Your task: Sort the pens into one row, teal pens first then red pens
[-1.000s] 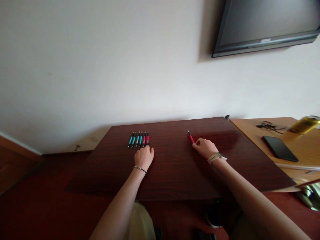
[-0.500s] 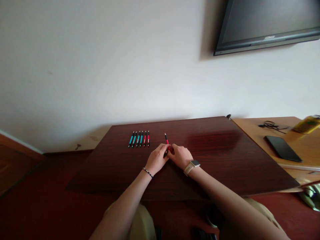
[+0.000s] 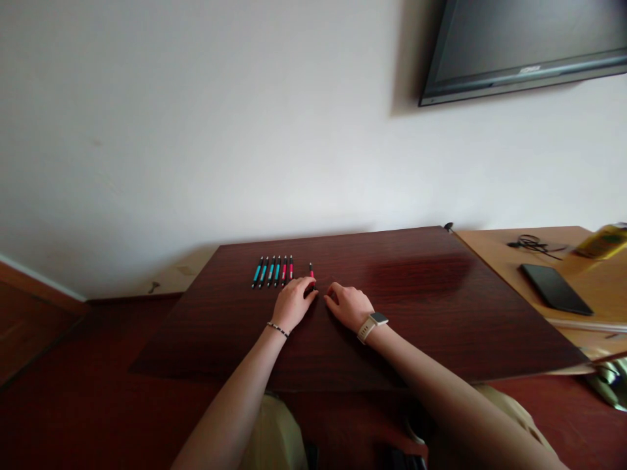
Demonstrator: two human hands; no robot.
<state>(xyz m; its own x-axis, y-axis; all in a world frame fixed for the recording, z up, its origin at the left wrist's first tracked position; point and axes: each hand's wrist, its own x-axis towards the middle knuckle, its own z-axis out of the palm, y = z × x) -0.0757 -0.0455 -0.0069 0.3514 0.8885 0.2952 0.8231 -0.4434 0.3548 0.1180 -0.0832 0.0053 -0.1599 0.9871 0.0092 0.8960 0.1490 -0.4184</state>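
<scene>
My left hand (image 3: pixel 294 303) is closed around the lower part of a red and black pen (image 3: pixel 311 268), whose tip end points toward the wall. Beside this hand, on its left, a row of pens lies side by side: several light blue and black pens (image 3: pixel 264 271), then two red and black pens (image 3: pixel 285 267). My right hand (image 3: pixel 351 305) rests on the table a little to the right of the held pen. Its fingers are loosely curved, with a gap at the thumb, and nothing shows in them.
The dark wooden table (image 3: pixel 392 352) stands against a white wall. A lighter wooden desk (image 3: pixel 509 267) adjoins it on the right, bearing a black phone (image 3: pixel 556 288), a coiled black cable (image 3: pixel 531 244) and a yellow object (image 3: pixel 602 241). A television (image 3: pixel 529 46) hangs above.
My left hand has moved left with the red pen, closer to the row. My right hand has let go of that pen and the two hands are now apart.
</scene>
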